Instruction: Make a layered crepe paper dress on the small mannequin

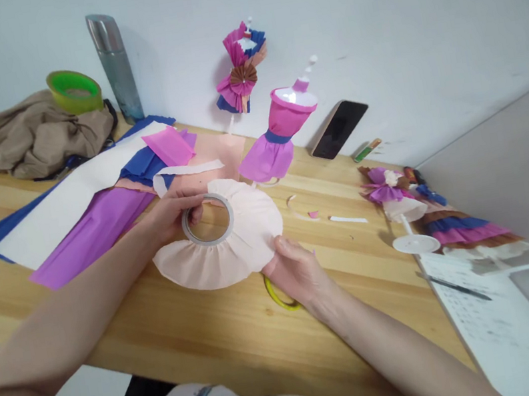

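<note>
Between my hands, above the table, is a pale pink piece of crepe paper [252, 217], gathered in pleats around a grey-white tape roll [232, 220]. My left hand [173, 216] grips the roll at its left side, thumb on top and fingertips showing through the hole. My right hand [297, 270] pinches the outer edge of the crepe paper at the lower right, thumb uppermost. Under that hand lies a yellow ring-shaped handle [278, 296], partly covered. A small dress form [282, 124] in a pink and purple paper dress stands just behind the paper.
Crepe paper sheets [93, 237] in several colours lie at left. Behind them are a brown cloth [46, 136], a green tape roll [74, 91] and a bottle [115, 67]. A phone [340, 129] leans on the wall. Dressed forms [465, 218] and a written sheet [493, 322] are at right.
</note>
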Motion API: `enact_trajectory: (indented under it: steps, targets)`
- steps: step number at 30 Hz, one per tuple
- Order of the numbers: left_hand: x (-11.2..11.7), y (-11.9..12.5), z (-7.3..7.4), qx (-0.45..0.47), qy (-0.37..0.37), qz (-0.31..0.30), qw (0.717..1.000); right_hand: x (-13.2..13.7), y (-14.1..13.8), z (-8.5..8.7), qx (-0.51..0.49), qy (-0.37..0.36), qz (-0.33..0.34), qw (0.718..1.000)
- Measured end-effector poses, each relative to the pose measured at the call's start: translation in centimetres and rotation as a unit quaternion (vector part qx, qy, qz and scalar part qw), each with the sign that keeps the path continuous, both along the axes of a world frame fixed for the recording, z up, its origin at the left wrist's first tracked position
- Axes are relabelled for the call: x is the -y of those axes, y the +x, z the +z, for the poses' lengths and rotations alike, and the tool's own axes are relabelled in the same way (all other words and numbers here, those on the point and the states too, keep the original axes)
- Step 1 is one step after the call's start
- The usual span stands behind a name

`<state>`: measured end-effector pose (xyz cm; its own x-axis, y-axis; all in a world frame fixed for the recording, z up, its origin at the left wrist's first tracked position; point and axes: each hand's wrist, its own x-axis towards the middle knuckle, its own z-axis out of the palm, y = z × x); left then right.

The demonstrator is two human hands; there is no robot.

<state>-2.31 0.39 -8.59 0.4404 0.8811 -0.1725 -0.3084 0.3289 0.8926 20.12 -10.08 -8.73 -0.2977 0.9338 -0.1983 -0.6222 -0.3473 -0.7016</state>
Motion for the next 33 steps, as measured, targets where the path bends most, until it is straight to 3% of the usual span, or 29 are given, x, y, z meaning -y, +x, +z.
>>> enact_trajectory:
  steps: [7,17,21,24,33]
  targets:
    - [0.9,0.7,0.2,-0.009,-0.005,-0.013,1.000,-0.1,-0.2,-0.8,0.045,-0.066,-0.037,0.996]
    - [0.7,0.7,0.1,-0.005,-0.022,-0.016,1.000,-0.5,0.5,-0.4,-0.007,-0.048,-0.038,0.998]
    - [0.4,0.6,-0.2,0.004,-0.025,0.008,1.000,-0.5,0.6,-0.3,-0.022,-0.055,-0.051,0.997]
    - [0.1,0.5,-0.2,0.010,-0.023,0.034,0.999,-0.4,0.4,-0.2,-0.005,-0.018,-0.057,0.998]
    - [0.5,1.1,0.0,0.019,-0.012,0.084,0.996,0.4,-0.5,-0.8,0.040,-0.009,-0.011,0.999]
